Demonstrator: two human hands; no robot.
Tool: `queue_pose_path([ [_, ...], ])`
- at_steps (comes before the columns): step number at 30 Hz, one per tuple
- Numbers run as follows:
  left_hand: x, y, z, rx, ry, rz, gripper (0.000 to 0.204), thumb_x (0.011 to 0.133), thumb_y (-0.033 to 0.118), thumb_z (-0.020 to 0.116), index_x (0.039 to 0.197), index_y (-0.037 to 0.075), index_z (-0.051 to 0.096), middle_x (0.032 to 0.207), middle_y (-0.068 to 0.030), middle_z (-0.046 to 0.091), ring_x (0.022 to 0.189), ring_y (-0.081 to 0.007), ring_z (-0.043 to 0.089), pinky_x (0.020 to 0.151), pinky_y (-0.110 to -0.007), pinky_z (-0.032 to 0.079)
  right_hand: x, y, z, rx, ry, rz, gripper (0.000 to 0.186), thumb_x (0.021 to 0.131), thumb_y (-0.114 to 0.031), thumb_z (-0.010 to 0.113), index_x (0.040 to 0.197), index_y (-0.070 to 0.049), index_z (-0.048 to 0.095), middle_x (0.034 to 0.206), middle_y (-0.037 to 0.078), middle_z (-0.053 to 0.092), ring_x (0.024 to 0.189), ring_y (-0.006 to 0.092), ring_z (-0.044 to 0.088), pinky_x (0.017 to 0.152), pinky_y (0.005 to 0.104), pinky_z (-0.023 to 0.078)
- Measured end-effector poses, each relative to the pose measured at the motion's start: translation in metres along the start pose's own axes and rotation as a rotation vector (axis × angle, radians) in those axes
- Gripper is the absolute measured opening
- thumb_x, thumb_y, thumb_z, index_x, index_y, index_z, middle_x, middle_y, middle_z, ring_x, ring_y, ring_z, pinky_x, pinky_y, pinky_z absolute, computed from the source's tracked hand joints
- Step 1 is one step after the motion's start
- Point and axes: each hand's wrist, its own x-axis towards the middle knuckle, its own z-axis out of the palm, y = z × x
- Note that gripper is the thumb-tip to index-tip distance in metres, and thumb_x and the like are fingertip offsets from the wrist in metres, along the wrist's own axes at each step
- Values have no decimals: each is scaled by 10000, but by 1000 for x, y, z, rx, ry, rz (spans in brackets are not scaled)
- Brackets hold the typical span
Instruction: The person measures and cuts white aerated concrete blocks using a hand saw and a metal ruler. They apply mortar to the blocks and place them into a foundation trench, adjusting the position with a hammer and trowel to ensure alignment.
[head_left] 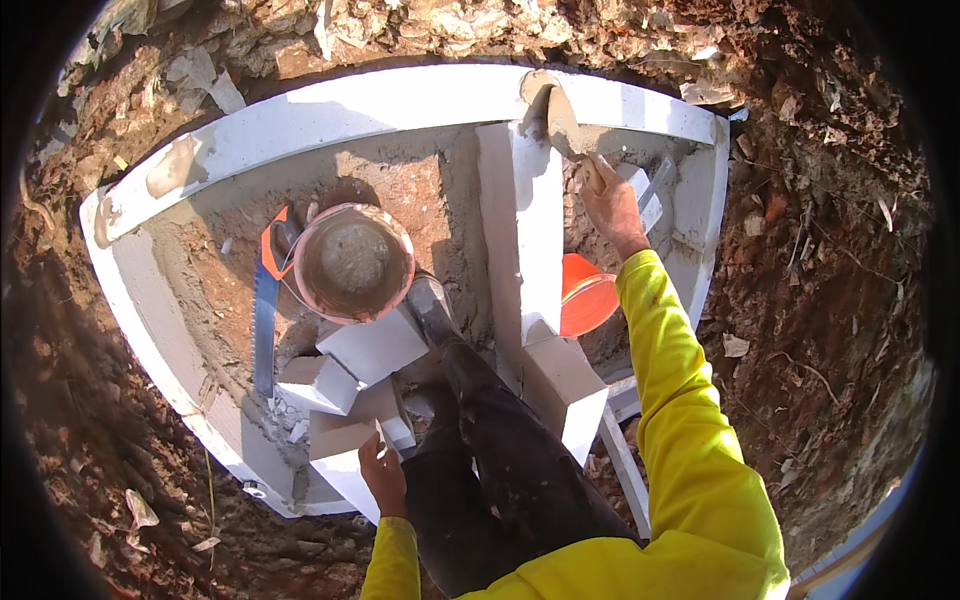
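My right hand (612,205) is closed round the handle of a mortar trowel (563,122). Its blade rests at the top of the white block wall (400,97), where a cross wall (537,220) meets the far wall. A patch of wet grey mortar (537,88) lies there beside the blade. Low in the view, my left hand (384,483) is held over pale blocks (345,436), fingers pinched near a small white sliver I cannot make out. Between my hands stands a round bucket (356,262) with grey mortar inside.
A handsaw (265,320) with an orange handle lies left of the bucket. Cut white blocks (375,345) sit near my boot (430,308). Right of the cross wall is an orange bucket (588,297). Rough brown soil (800,330) surrounds the walls.
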Motion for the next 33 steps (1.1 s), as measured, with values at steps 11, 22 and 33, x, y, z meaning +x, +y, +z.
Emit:
queue_pose_path([
  [11, -82, 26, 13, 265, -217, 173, 560, 795, 212, 725, 1283, 4, 546, 1269, -219, 531, 1229, -392, 476, 1044, -468, 402, -63, -22, 11, -36, -262, 146, 618, 817, -105, 569, 1424, -128, 458, 1130, 277, 641, 1035, 434, 630, 928, 469, 502],
  [22, 54, -36, 37, 150, 105, 175, 531, 868, 172, 661, 1314, -52, 481, 1231, -251, 538, 1152, -413, 531, 995, -448, 439, -134, -150, 161, -173, -694, -400, 389, 861, -257, 632, 1225, -125, 591, 995, 186, 677, 904, 395, 658, 801, 483, 538],
  [33, 287, 5, 20, -59, 51, 253, 418, 908, 146, 523, 1269, -63, 544, 1118, -255, 639, 1061, -379, 617, 938, -401, 466, -66, -180, 288, -16, -1133, -505, 271, 890, -270, 660, 1021, -39, 718, 830, 167, 672, 766, 311, 655, 677, 373, 550],
])
